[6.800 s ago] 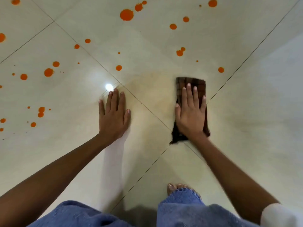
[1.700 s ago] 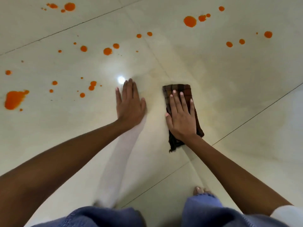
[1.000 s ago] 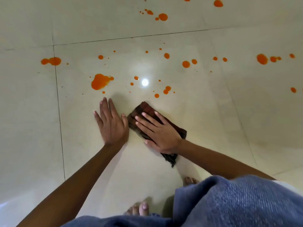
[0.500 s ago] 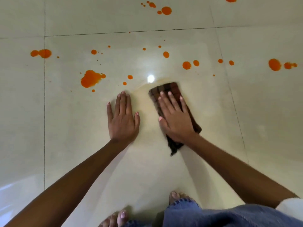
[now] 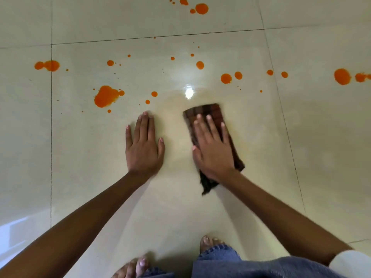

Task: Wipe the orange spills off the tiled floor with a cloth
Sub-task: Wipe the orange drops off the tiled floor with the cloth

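Observation:
A folded dark brown checked cloth (image 5: 206, 113) lies flat on the cream tiled floor (image 5: 321, 137). My right hand (image 5: 213, 149) presses on it with straight fingers, covering its middle. My left hand (image 5: 143, 146) rests flat on the bare tile to the left of the cloth. A big orange splash (image 5: 106, 96) lies beyond and left of my left hand. Several smaller orange drops, such as a round one (image 5: 226, 78), dot the floor beyond the cloth. A large blot (image 5: 342, 76) sits at the far right.
My bare toes (image 5: 138, 264) and blue jean legs (image 5: 218, 255) show at the bottom edge. Dark grout lines (image 5: 51, 137) cross the floor. More orange drops (image 5: 201, 8) lie on the far tile. A lamp's bright reflection (image 5: 189, 92) glints just beyond the cloth.
My right hand has turned the cloth from a slant to nearly straight ahead and slid it right and forward. Drops near the light's reflection are gone. My left hand stayed flat.

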